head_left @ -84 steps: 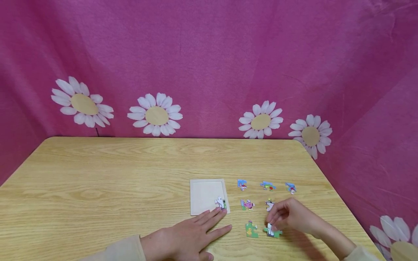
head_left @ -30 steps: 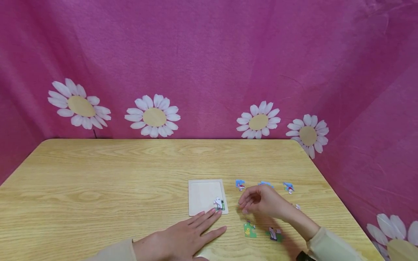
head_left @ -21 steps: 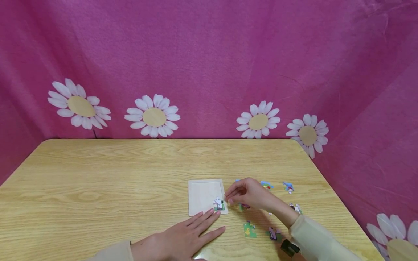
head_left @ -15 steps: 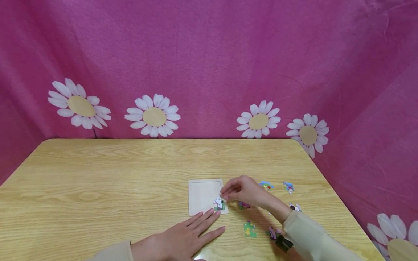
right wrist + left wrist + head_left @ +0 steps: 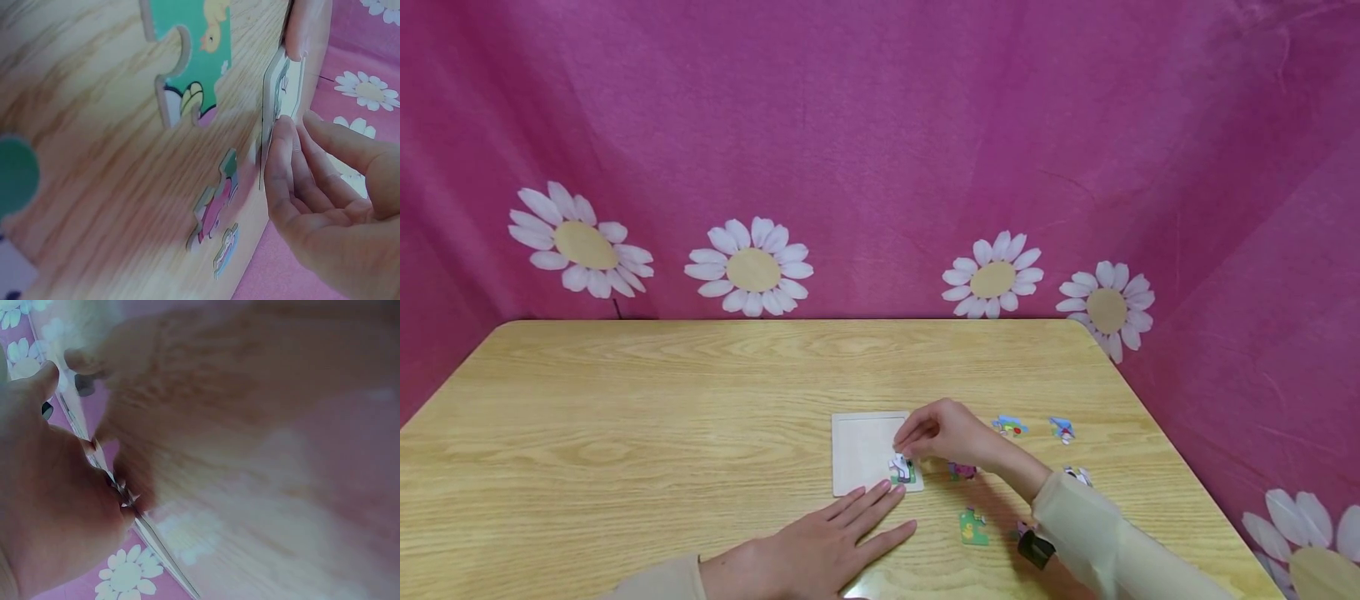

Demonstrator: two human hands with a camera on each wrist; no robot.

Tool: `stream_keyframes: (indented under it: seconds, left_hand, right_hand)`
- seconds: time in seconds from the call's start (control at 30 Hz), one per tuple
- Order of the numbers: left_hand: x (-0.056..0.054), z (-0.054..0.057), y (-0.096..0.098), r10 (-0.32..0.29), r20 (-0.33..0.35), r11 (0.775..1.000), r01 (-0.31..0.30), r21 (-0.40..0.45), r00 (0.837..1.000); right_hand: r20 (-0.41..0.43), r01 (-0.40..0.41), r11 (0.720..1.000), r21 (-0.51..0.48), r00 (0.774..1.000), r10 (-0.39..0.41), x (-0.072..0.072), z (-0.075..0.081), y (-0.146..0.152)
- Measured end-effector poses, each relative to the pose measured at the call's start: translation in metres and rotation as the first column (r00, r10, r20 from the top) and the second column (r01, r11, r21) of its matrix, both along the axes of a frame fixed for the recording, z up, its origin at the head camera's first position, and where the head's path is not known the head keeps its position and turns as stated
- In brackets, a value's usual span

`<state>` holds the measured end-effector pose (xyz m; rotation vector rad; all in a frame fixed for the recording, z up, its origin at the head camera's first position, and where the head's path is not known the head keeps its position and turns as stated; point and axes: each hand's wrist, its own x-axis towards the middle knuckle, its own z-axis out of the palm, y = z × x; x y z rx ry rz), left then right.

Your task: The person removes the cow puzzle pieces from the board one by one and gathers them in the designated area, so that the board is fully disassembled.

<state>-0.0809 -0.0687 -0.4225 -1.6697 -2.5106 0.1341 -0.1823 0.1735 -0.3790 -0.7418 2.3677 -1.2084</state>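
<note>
My left hand (image 5: 823, 546) lies palm down, fingers straight and spread, with two fingertips at the near rim of a shallow square wooden puzzle tray (image 5: 859, 458). A puzzle piece (image 5: 901, 469) with a white animal on green sits in the tray's near right corner. My right hand (image 5: 943, 433) has its thumb and fingertips drawn close together at that piece's upper edge. The right wrist view shows the right hand (image 5: 331, 187) with its fingertips at the tray (image 5: 270, 94); whether they pinch the piece is hidden. The left wrist view is blurred across the left hand (image 5: 56, 494).
Loose pieces lie right of the tray: a duck piece (image 5: 974, 528), a pink piece (image 5: 962, 471), a blue one with a red spot (image 5: 1011, 426), a blue corner one (image 5: 1062, 430) and a white one (image 5: 1078, 476). The right forearm covers part of this group. A pink curtain hangs behind the table.
My right hand has moved left from the loose pieces to the tray, its fingertips now at the piece there. My left hand has stayed at the tray's near rim.
</note>
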Motion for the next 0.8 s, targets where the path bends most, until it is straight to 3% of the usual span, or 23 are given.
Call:
stream_keyframes:
  seconds: [0.4,0.8]
  left_hand:
    - [0.001,0.004,0.002,0.014,0.024,1.000,-0.014,-0.023,1.000]
    - [0.001,0.004,0.002,0.016,0.043,1.000,-0.014,-0.027,0.999]
  right_hand:
    - [0.056,0.016,0.999,-0.043,0.998,-0.013,0.002,0.004,0.003]
    - [0.037,0.032,0.997,-0.066,0.999,-0.030,0.012,0.000,0.001]
